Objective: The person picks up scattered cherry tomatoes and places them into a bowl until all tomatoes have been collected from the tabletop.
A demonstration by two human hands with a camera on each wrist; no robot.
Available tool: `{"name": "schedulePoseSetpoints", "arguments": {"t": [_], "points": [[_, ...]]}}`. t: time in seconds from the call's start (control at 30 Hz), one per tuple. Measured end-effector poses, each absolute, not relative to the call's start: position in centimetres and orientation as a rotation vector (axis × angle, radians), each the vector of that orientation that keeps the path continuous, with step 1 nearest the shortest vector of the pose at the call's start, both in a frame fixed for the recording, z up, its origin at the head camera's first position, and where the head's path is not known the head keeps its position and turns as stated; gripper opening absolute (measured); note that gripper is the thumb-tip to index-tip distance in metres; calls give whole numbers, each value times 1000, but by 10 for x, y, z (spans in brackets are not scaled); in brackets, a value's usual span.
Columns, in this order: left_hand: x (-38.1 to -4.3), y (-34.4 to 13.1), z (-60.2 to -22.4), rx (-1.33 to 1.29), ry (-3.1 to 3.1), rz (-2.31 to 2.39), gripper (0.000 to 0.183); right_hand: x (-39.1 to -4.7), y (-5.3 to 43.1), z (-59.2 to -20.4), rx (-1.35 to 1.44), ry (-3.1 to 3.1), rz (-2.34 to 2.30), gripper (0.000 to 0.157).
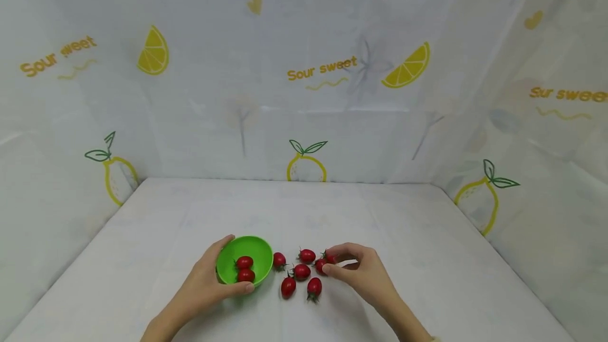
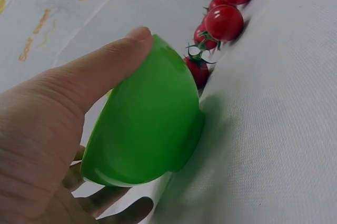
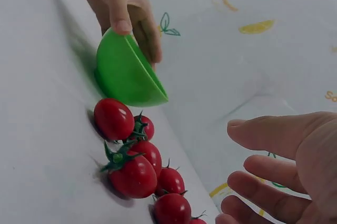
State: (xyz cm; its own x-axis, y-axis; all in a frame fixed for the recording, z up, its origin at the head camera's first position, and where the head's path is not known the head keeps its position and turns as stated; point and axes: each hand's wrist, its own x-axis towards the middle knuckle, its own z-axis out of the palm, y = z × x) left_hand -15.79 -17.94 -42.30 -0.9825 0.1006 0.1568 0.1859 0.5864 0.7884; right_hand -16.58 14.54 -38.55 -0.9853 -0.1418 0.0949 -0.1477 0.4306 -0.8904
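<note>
My left hand (image 1: 206,284) grips a green bowl (image 1: 257,251) at its left side, thumb on the near rim and fingers around the far side. Two red cherry tomatoes (image 1: 245,263) lie inside it. To the right of the bowl, several more cherry tomatoes (image 1: 301,272) with green stems sit on the white table. My right hand (image 1: 361,272) hovers over the rightmost tomato (image 1: 329,257), fingers bent loosely above it in the head view. The right wrist view shows that hand's thumb and fingers (image 3: 263,132) apart, with nothing between them.
A white cloth covers the table (image 1: 304,210). Behind and at both sides hangs a pale curtain (image 1: 204,94) printed with lemons and lettering. One tomato (image 1: 279,260) sits right beside the bowl's right wall.
</note>
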Motion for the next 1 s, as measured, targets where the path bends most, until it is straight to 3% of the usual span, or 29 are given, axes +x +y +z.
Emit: {"name": "schedulePoseSetpoints", "arguments": {"t": [0.27, 1.0], "points": [[-158, -177, -425, -263, -2720, -1386, 111, -163, 146, -407, 353, -2660, 1760, 26], [-159, -180, -423, -233, -2733, -1350, 112, -169, 144, -417, 500, -2737, 1679, 32]]}}
